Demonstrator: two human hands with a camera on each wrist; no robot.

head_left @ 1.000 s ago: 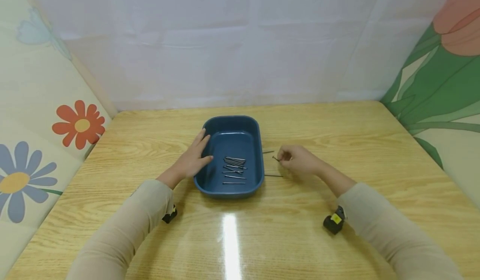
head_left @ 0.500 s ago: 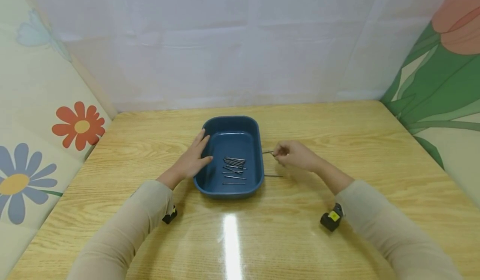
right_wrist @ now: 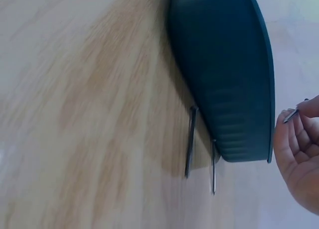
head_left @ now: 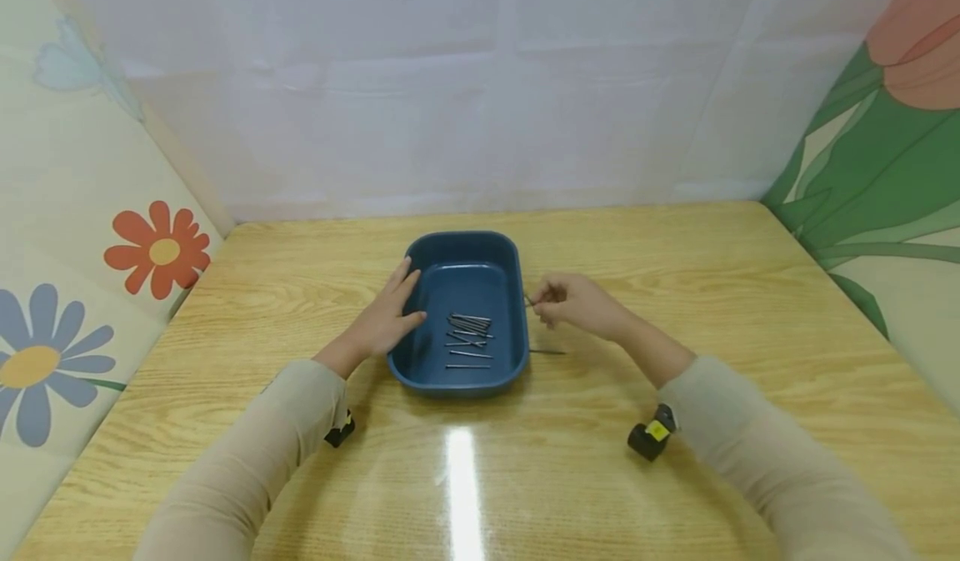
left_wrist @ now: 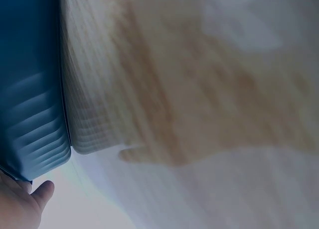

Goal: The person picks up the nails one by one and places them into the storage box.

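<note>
A blue plastic tub [head_left: 471, 286] stands on the table, with several thin metal nails [head_left: 471, 354] lying on its floor, some in a loose pile. My left hand [head_left: 381, 321] rests on the tub's left rim, fingers spread and fairly straight; the left wrist view catches only part of that hand [left_wrist: 19, 203] at the tub's edge. Beside the right wall, my right hand [head_left: 583, 304] pinches one nail [right_wrist: 291, 116] between thumb and fingertips. Two more nails, one nearer [right_wrist: 191, 144] and one farther [right_wrist: 214, 169], lie on the table against the tub's outer right side.
The wooden table [head_left: 675, 252] extends around the tub on all sides. A white cloth backdrop [head_left: 480, 127] hangs behind it, and flower-printed panels [head_left: 45, 236] flank the sides. Black wrist cameras sit under both sleeves.
My right hand has moved left with the nail, from some way off to close beside the tub's right wall. The left hand and the tub have stayed put.
</note>
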